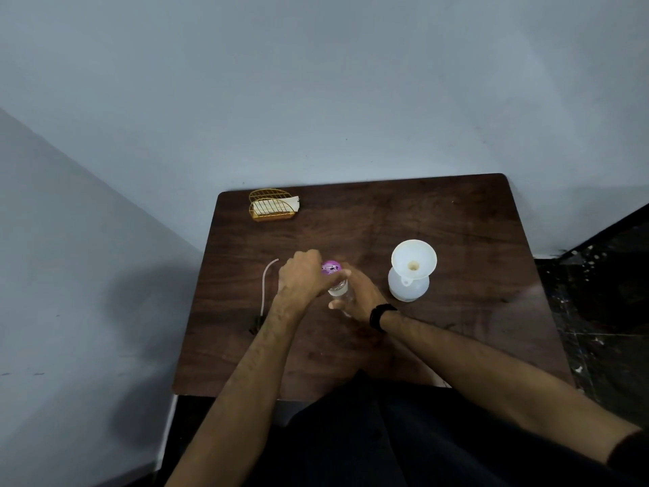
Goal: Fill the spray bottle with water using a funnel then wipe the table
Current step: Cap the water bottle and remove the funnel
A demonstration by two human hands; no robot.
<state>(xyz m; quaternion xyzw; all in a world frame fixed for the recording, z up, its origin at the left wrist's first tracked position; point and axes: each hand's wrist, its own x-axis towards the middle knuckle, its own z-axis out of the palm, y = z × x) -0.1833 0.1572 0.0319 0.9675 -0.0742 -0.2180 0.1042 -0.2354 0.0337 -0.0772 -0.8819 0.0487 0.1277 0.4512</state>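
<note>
A: How far along, going left to right?

B: On the desk [456, 219], far left, the napkin holder [273, 205] looks untouched, so wiping is left. The spray tube [266, 286] lies out, left of the hands.

A: And the grips?

B: Left hand [305, 279] pinches the purple cap [330, 268]; right hand [358, 293] clamps round the water bottle [340, 293] between them. Likely uncapping.

A: The spray bottle?

B: The spray bottle [409, 288] stands just right of the right hand, funnel [414, 259] seated in it. Pouring not begun, I'd judge.

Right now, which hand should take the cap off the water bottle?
Left. The left hand already grips the purple cap, while the right hand holds the clear bottle body steady.
</note>
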